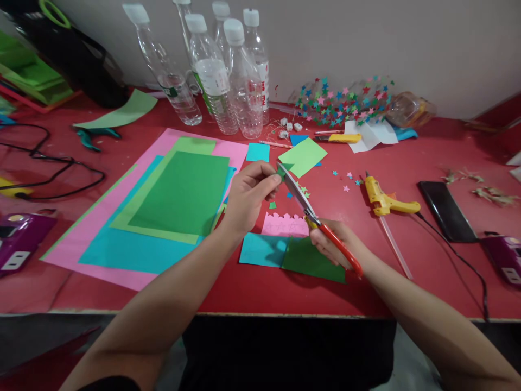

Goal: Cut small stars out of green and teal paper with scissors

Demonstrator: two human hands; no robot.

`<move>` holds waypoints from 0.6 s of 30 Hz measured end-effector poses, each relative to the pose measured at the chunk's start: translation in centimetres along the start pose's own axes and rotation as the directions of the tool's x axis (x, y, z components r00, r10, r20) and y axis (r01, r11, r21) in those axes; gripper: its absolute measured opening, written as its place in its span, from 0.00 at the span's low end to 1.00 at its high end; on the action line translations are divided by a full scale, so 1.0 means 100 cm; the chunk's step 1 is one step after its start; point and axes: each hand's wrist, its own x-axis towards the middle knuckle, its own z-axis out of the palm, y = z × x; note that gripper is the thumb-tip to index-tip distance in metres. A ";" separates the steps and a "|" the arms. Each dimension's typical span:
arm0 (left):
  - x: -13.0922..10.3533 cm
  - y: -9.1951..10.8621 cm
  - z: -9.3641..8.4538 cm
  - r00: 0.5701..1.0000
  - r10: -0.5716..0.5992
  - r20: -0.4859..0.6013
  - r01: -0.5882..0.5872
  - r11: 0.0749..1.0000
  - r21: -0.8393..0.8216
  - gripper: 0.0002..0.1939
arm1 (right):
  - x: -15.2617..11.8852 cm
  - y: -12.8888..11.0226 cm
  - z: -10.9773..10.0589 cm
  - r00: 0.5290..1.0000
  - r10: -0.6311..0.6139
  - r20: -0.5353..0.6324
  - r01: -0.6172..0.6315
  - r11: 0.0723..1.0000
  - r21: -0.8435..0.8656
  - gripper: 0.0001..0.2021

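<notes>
Between the thumb and fingers of my left hand (254, 195) is a small piece of dark green paper (286, 169). My right hand (336, 241) grips a pair of scissors (299, 193) with red handles, the blades pointing up and left against that green piece. Under the hands lie a pink paper strip (285, 224) with a jagged cut edge, a blue sheet (262, 250) and a dark green sheet (313, 260). A few tiny paper stars (346, 188) and scraps are scattered close by. Part of the scissors' grip is hidden by my right hand.
Stacked coloured sheets (183, 190) lie at left. Several plastic bottles (246, 81) stand by the wall, beside a star-covered bottle (342, 103) on its side. A yellow glue gun (382, 198), its cord and a phone (446, 210) are at right. A yellow cutter (342, 138) lies behind.
</notes>
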 end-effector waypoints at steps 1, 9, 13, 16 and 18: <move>0.000 -0.001 0.000 1.000 0.005 -0.008 -0.005 1.000 -0.007 0.05 | 0.000 -0.001 0.000 1.000 0.001 0.000 -0.001 1.000 -0.001 0.19; -0.004 -0.007 0.000 0.996 0.062 -0.062 -0.065 0.997 -0.052 0.05 | 0.000 0.000 -0.002 1.000 -0.004 0.028 0.004 1.000 0.008 0.18; -0.004 -0.008 0.000 0.994 0.086 -0.071 -0.091 0.993 -0.072 0.05 | 0.000 0.000 -0.003 0.998 -0.030 0.050 0.030 1.000 0.008 0.18; -0.004 -0.009 -0.001 0.991 0.109 -0.078 -0.116 0.989 -0.087 0.05 | 0.000 0.002 -0.004 0.997 -0.045 0.057 0.045 0.999 0.010 0.17; -0.004 -0.010 -0.002 0.990 0.118 -0.077 -0.125 0.988 -0.095 0.05 | 0.001 0.003 -0.004 0.997 -0.047 0.064 0.046 0.999 0.007 0.17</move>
